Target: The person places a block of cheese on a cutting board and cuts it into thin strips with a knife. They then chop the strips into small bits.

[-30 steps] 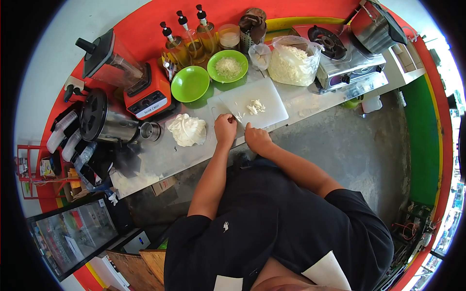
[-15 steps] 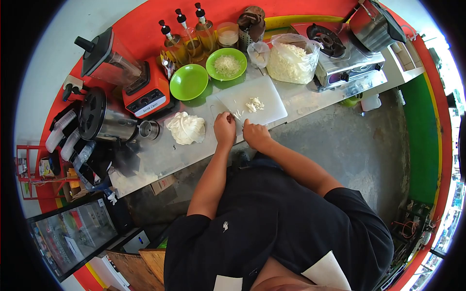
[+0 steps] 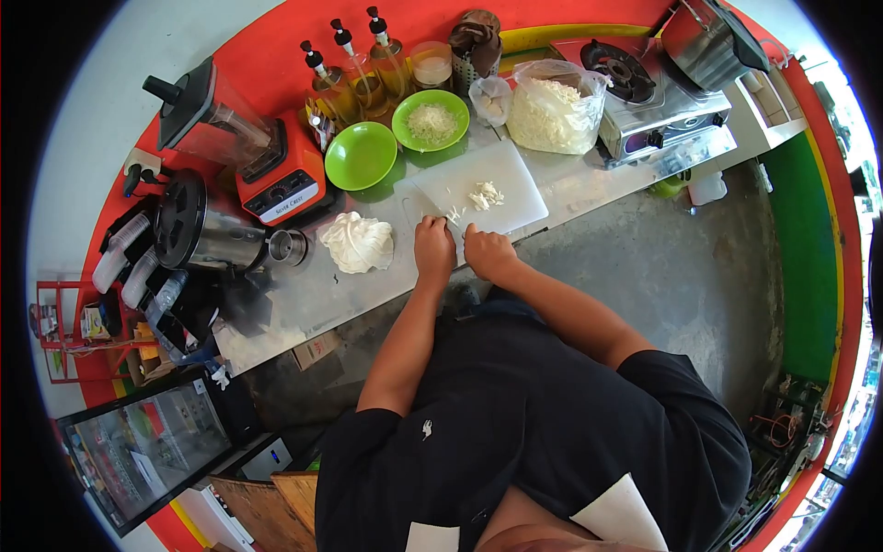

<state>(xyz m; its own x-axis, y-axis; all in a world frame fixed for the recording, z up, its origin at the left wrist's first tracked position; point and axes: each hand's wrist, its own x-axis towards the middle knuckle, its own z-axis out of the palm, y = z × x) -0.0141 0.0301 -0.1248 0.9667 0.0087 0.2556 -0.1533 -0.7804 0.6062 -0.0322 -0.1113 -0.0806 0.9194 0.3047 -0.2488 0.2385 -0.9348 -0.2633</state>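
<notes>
- Both hands have drawn slightly closer together than half a second ago, and the whole view has shifted a little; the food lies much as it did.
- Left hand (image 3: 435, 247), at the near edge of the cutting board (image 3: 515, 175): its fingers are curled inward. Whatever they may be gripping is hidden.
- Right hand (image 3: 488, 251), just beside it: its fingers are folded too, and I cannot tell what they hold.
- Both hands cover part of the board's near edge.
- Behind the board stand two green bowls, the left bowl (image 3: 361, 156) and the right bowl (image 3: 402, 118), which contains pale shreds (image 3: 432, 122).
- Further back: three pump bottles (image 3: 331, 92) with black tops, and one jar (image 3: 431, 69) with whitish contents.
- Two clear bags, the large bag (image 3: 556, 115) full of pale pieces and the small bag (image 3: 491, 99), sit between the right bowl and one stove (image 3: 635, 138).
- Left of the board on the worktop (image 3: 308, 299): one crumpled white bundle (image 3: 358, 244), one metal cup (image 3: 287, 247) and one red blender (image 3: 283, 189).
- On the board, one small pile (image 3: 487, 194) of thin, creamy-white slivers; a few loose slivers (image 3: 455, 214) lie nearer the left hand.
</notes>
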